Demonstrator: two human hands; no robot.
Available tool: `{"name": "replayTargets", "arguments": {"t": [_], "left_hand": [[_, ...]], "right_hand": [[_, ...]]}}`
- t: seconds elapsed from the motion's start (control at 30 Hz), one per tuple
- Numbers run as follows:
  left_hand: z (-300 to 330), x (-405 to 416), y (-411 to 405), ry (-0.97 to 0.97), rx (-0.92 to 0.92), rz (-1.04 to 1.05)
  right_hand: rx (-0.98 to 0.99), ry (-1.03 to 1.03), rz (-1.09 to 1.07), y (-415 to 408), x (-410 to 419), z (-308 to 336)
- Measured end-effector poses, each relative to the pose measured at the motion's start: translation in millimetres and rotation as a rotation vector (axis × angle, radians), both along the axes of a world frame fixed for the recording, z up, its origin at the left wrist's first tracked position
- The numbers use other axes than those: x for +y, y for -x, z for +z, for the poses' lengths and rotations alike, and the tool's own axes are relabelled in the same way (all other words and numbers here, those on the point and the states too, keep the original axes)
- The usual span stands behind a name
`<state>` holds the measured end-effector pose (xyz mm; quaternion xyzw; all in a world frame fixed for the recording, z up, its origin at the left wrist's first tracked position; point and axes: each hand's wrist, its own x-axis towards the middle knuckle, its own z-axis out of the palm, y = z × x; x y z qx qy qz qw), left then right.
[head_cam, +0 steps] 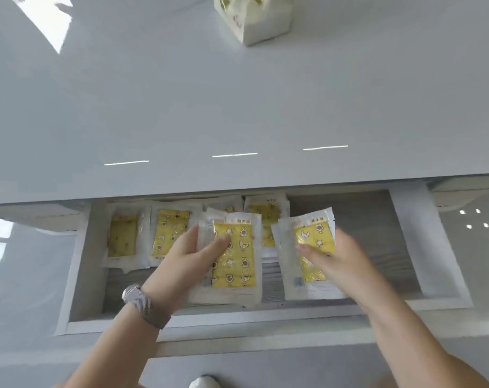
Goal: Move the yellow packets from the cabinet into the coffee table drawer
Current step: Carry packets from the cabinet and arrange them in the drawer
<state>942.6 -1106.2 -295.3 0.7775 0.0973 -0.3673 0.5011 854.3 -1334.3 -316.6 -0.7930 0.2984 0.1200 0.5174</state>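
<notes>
The coffee table drawer (405,236) stands pulled open below the glossy white tabletop. Several yellow packets in clear wrappers lie at its back left, among them one (123,238) far left and one (169,232) beside it. My left hand (187,264), with a watch on the wrist, grips a stack of yellow packets (235,261) over the drawer's middle, thumb on top. My right hand (335,261) holds another yellow packet (313,236) just to the right, fingers curled over its lower part. Both held packets hover above the drawer floor.
The drawer's right half shows bare grey wood-grain floor (349,214). A white box with gold print (254,18) stands at the far edge of the tabletop (181,107). A shoe tip (204,382) shows on the floor below the drawer front.
</notes>
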Motion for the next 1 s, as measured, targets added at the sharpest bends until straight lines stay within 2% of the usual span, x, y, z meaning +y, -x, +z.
{"name": "replayTargets", "arguments": {"t": [0.07,0.13,0.3,0.4,0.47,0.57,0.63,0.7,0.87,1.0], "left_hand": [[-5.8,2.2,-3.5,-0.037,-0.004,0.017],[-5.9,5.1,-5.6,-0.011,-0.025,0.028],[2.8,1.9,1.4,0.002,-0.097,0.001],[9.9,-12.0,1.7,-0.034,-0.207,-0.081],[13.2,-22.6,0.0,-0.067,-0.259,-0.109],[4.0,-32.4,-2.4,-0.129,-0.271,-0.150],[-1.5,-38.0,-1.2,-0.128,-0.203,-0.127],[-8.2,-40.2,-2.7,-0.074,-0.117,-0.099],[-13.7,-35.1,-11.6,-0.049,-0.003,-0.048],[-14.5,-39.9,-6.4,0.072,0.063,-0.044]], "right_hand": [[-0.059,0.049,0.056,1.1,-0.4,1.0],[-0.111,0.008,0.062,3.9,0.1,8.3],[-0.053,0.248,0.127,2.5,-2.3,7.9],[-0.053,0.237,0.109,2.1,-2.7,8.2],[-0.102,0.157,0.055,1.9,-1.7,9.3],[-0.260,-0.097,-0.177,1.3,-1.0,15.7],[-0.314,-0.265,-0.298,2.4,-1.8,20.6],[-0.276,-0.383,-0.357,4.4,-1.5,23.8],[-0.162,-0.584,-0.357,2.8,1.3,29.3],[-0.112,-0.574,-0.217,3.2,7.2,26.4]]}}
